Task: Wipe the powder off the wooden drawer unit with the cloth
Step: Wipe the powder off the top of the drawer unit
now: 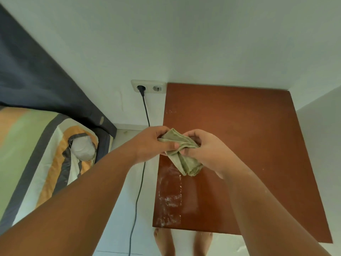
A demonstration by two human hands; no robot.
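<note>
So right now you've got the cloth (181, 152) bunched up between both hands, held in the air over the left side of the drawer unit (239, 145), not touching the wood. Your left hand (151, 143) has its fingers (172, 145) pinched on the upper fold, and your right hand (204, 150) is clenched around the middle of it, with the loose end hanging down. Looks to me like you're refolding it or finding a clean face.

Progress-wise: the far and right parts of the top look clean, just bare reddish-brown wood. What's left is the powder (170, 198), a smeared whitish streak running along the left edge down to the near-left corner, thickest close to the near edge. There's also a faint speckle (170, 111) further back on the left edge, and maybe some tiny dots toward the right side, hard to tell.

I'd guess you're well past halfway, with that left strip still to do.
</note>
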